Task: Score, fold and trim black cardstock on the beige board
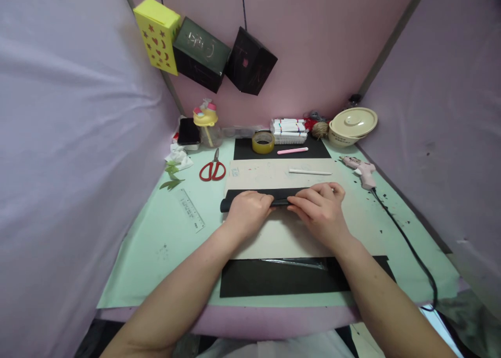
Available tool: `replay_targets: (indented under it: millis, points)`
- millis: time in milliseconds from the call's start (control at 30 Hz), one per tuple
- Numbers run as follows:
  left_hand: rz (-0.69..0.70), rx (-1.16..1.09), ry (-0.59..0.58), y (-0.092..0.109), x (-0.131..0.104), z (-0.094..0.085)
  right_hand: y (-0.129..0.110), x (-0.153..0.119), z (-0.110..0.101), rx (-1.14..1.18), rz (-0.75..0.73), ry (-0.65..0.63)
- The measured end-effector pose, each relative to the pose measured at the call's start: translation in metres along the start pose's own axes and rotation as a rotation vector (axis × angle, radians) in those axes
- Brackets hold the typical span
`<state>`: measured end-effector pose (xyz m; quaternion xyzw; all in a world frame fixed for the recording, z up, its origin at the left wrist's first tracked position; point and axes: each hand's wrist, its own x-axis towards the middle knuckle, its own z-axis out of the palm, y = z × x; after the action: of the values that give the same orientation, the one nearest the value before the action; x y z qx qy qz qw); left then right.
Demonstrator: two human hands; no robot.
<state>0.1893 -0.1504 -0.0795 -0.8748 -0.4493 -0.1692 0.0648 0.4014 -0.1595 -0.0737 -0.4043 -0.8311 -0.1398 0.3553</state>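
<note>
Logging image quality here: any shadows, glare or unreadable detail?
Head view: soft shadow on the pale board near the right hand; head view: glare streaking the clear plastic on the near black sheet; head view: ruler markings too small to read.

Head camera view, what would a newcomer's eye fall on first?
Probably the left hand and right hand at the middle, both gripping a curled black sheet over the pale board. Next, the yellow box with star, heart and moon shapes, upper left before the pink wall. Then the red-handled scissors, left of the board.
</note>
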Motion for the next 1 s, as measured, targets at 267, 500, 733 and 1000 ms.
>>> replay_targets:
  millis: [267,500,733,1000]
  points:
    - [0.009,0.006,0.017,0.002,-0.001,0.004,-0.004,0.001,0.001,-0.004,-0.007,0.020]
    - [0.032,0.002,0.006,0.007,0.001,0.003,-0.012,0.001,0.005,0.031,-0.031,0.027]
    - [-0.035,-0.051,-0.030,-0.003,0.001,-0.003,-0.001,0.001,0.003,-0.003,0.000,0.025]
    - [-0.074,-0.030,-0.055,-0.014,0.001,-0.009,0.008,-0.002,0.000,-0.013,0.042,0.013]
